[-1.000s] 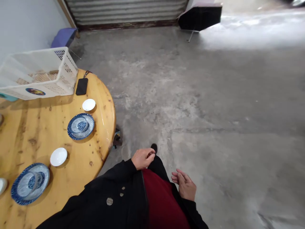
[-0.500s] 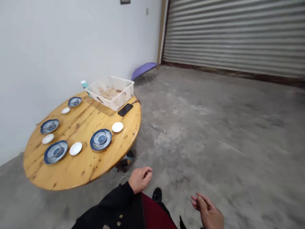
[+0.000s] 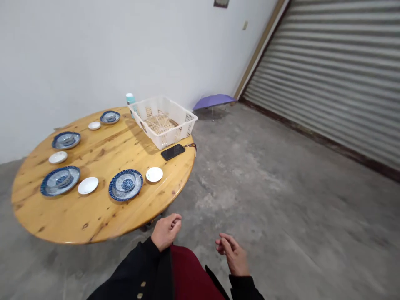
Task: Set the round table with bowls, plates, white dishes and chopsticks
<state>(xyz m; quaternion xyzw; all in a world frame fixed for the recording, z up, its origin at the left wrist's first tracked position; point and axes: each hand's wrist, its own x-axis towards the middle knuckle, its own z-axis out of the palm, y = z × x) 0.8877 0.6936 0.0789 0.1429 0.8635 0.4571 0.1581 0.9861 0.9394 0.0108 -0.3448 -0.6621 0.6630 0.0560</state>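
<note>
- The left hand is loosely curled, with nothing held, just short of the table edge.
- The right hand is half open and empty, above the concrete floor.
- Ahead of the left hand, a blue-and-white plate and a white saucer are set on the round wooden table.
- Farther ahead, a white plastic basket and a phone are placed; to the right, a purple umbrella and a roller shutter are seen.
</note>
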